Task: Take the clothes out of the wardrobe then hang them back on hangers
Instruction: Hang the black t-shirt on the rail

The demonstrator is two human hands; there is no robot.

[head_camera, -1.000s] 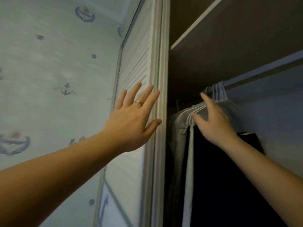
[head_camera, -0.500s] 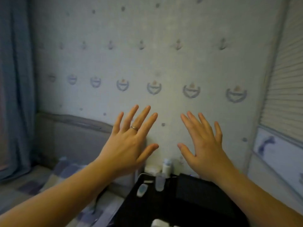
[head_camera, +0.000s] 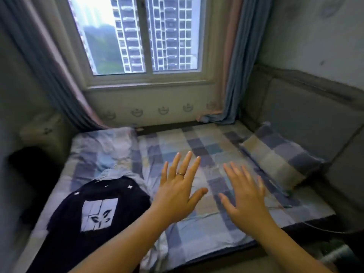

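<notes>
- Nearest the camera: left hand (head_camera: 177, 196) and right hand (head_camera: 245, 196), both spread flat with fingers splayed, grip empty, hovering over the bed (head_camera: 206, 229).
- Lower left on the bed: dark T-shirt (head_camera: 92, 211) with a pale square print, lying flat, apparently off any hanger, though motion blur hides detail.
- Further right: checked pillow (head_camera: 279, 156) against the padded wall.
- Beyond: window (head_camera: 145, 36) between curtains.
- Judged progress: one garment out of the wardrobe; wardrobe out of view; no hanger in sight; rehanging not yet begun.
</notes>
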